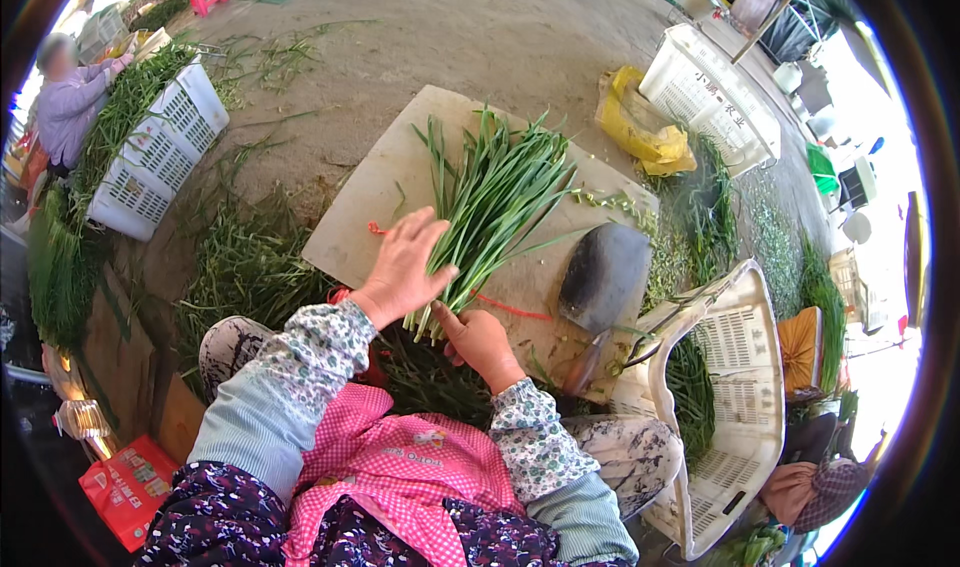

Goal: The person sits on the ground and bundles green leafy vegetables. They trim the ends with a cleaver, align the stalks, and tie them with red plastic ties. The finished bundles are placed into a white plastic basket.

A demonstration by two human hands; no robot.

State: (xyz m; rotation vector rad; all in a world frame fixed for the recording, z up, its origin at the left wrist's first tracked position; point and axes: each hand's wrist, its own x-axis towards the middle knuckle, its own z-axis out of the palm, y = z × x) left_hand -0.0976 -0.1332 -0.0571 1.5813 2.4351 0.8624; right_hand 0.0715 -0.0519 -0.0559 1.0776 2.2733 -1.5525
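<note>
A loose bunch of Chinese chives (502, 184) lies on a pale board (367, 184), leaf tips away from me and pale stem ends over its near edge. My left hand (405, 267) is spread beside the lower stems, its thumb over them. At the cut ends, my right hand (484, 342) pinches the stems between thumb and fingers. A cleaver (607, 274) with a dark, broad blade rests on the board's right side. One red tie (514, 308) runs out by the stems; a short red tie end (376, 228) shows near my left fingers.
A white plastic crate (720, 409) holding greens stands close on my right. Loose leaves (251, 267) are heaped left of the board. Beyond are a yellow plastic bag (649, 121) and another white crate (705, 91). At left, a person (71, 109) works behind a full crate (161, 147).
</note>
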